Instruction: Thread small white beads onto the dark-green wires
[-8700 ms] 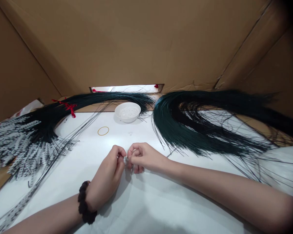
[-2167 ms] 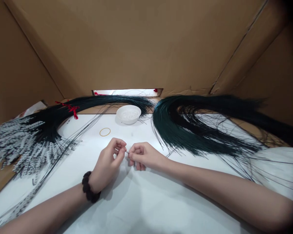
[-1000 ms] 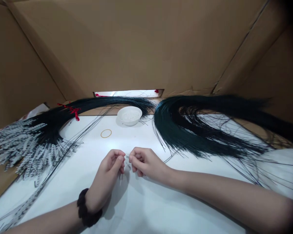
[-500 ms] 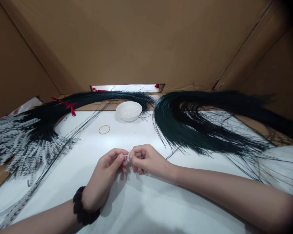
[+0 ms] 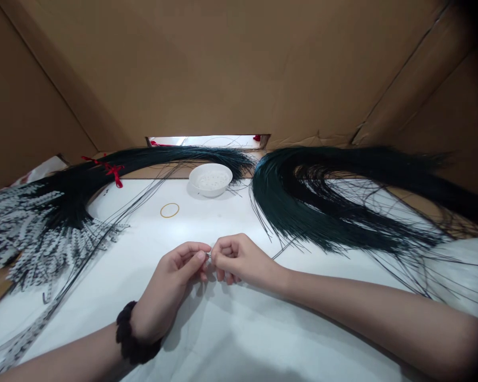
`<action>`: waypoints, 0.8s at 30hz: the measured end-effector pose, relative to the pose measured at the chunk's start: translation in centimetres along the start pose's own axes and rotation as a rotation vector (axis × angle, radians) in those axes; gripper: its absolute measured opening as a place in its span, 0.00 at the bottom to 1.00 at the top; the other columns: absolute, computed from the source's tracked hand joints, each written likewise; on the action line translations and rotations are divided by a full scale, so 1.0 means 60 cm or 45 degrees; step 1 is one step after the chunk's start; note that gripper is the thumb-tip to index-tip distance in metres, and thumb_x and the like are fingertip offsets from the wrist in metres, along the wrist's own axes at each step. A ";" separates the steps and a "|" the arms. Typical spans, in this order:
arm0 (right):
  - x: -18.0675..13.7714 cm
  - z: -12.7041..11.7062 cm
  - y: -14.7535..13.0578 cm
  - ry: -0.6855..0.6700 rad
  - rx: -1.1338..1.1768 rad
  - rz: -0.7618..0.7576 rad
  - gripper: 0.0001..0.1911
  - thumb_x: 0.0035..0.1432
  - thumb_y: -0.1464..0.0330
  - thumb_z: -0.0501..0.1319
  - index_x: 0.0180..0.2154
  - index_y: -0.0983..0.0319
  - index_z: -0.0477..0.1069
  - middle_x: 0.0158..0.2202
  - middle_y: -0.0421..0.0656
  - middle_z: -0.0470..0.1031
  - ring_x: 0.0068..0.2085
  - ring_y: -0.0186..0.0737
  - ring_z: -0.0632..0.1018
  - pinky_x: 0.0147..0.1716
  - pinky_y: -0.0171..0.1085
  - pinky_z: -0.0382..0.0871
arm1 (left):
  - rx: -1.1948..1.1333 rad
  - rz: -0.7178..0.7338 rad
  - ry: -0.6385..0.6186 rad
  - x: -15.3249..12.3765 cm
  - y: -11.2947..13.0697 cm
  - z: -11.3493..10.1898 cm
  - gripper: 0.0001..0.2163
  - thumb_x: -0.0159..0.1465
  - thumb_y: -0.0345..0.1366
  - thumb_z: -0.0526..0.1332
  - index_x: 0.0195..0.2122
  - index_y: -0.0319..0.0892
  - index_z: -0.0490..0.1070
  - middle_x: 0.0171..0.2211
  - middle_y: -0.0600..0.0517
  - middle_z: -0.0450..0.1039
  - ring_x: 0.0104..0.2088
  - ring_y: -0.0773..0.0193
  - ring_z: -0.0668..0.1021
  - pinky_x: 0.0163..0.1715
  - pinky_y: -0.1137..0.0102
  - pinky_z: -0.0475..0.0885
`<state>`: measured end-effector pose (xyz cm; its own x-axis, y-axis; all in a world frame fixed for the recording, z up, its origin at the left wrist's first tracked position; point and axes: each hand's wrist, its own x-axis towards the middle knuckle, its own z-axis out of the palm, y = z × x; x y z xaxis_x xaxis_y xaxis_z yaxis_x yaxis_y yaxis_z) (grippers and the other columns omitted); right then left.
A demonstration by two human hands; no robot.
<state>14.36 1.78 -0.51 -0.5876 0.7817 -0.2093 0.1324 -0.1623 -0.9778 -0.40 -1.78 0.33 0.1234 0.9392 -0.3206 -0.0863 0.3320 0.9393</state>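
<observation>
My left hand (image 5: 185, 265), with a dark scrunchie (image 5: 133, 334) around its wrist, has thumb and forefinger pinched at the end of a thin dark wire (image 5: 208, 255). Whether a small piece sits between those fingertips cannot be made out. Close by on the right, my right hand (image 5: 239, 260) is closed on the same wire, its fingertips almost touching the left ones. A dark length emerges behind the right wrist, pointing toward the large bundle. Beyond the hands stands a white bowl (image 5: 211, 180) holding small pale bits.
Dark green wires (image 5: 279, 201) lie in a curved bundle at right. Another bundle at left, tied with red ribbon (image 5: 113, 170), ends in white-and-black beaded-looking strands (image 5: 35, 239). A yellow rubber band (image 5: 169, 210) lies on the white tabletop (image 5: 219, 223). Cardboard walls (image 5: 207, 69) surround it; clear plastic (image 5: 466, 265) lies right.
The hands stay nearly in place, pinching the wire, with the fingertips slightly closer together. My left wrist has shifted a little left and up. The view has tilted slightly.
</observation>
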 end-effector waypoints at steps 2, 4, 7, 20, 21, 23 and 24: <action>0.000 0.000 0.000 0.003 -0.001 0.003 0.04 0.45 0.74 0.51 0.22 0.65 0.63 0.17 0.37 0.66 0.17 0.25 0.66 0.14 0.24 0.56 | 0.014 0.015 -0.011 0.000 0.000 -0.001 0.07 0.56 0.36 0.57 0.33 0.39 0.69 0.22 0.55 0.64 0.24 0.71 0.65 0.26 0.74 0.59; 0.000 0.000 0.000 0.006 -0.002 0.005 0.04 0.45 0.74 0.51 0.22 0.65 0.63 0.17 0.37 0.66 0.17 0.25 0.66 0.14 0.24 0.56 | 0.016 0.017 -0.010 -0.001 -0.001 0.000 0.07 0.56 0.36 0.57 0.33 0.39 0.69 0.21 0.55 0.64 0.24 0.70 0.65 0.26 0.74 0.59; 0.000 0.000 0.000 0.006 0.004 0.007 0.04 0.44 0.74 0.51 0.22 0.65 0.62 0.17 0.37 0.67 0.16 0.25 0.65 0.14 0.24 0.56 | -0.001 -0.002 0.003 -0.001 0.001 0.001 0.07 0.56 0.37 0.58 0.32 0.39 0.70 0.22 0.55 0.64 0.24 0.70 0.65 0.26 0.74 0.60; 0.000 -0.002 0.003 -0.002 0.009 0.001 0.04 0.45 0.74 0.51 0.22 0.65 0.63 0.17 0.38 0.67 0.17 0.25 0.66 0.14 0.24 0.56 | -0.079 -0.014 -0.028 -0.001 0.003 0.001 0.05 0.55 0.35 0.59 0.30 0.40 0.71 0.21 0.54 0.65 0.24 0.70 0.65 0.27 0.74 0.60; 0.001 -0.002 0.003 -0.001 0.010 0.002 0.04 0.45 0.74 0.51 0.22 0.65 0.63 0.17 0.38 0.67 0.17 0.25 0.66 0.14 0.24 0.56 | -0.077 -0.010 -0.032 -0.001 0.003 0.002 0.05 0.55 0.35 0.58 0.30 0.40 0.71 0.21 0.54 0.65 0.24 0.70 0.65 0.27 0.75 0.60; 0.001 -0.002 0.003 0.001 0.015 0.002 0.04 0.44 0.74 0.51 0.22 0.65 0.63 0.17 0.38 0.67 0.17 0.25 0.66 0.14 0.24 0.56 | -0.065 -0.003 -0.033 -0.001 0.003 0.002 0.05 0.55 0.35 0.58 0.30 0.39 0.71 0.21 0.55 0.65 0.24 0.70 0.65 0.26 0.75 0.60; 0.001 -0.003 0.002 0.000 0.018 0.002 0.04 0.44 0.74 0.51 0.22 0.65 0.63 0.17 0.38 0.67 0.17 0.25 0.66 0.14 0.24 0.56 | -0.055 0.003 -0.034 -0.001 0.003 0.002 0.06 0.55 0.35 0.58 0.30 0.39 0.71 0.21 0.54 0.65 0.24 0.70 0.65 0.26 0.75 0.60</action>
<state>14.47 1.89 -0.66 -0.5871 0.7816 -0.2110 0.1222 -0.1721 -0.9775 -0.28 -1.78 0.53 0.1492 0.9376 -0.3141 -0.1288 0.3334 0.9339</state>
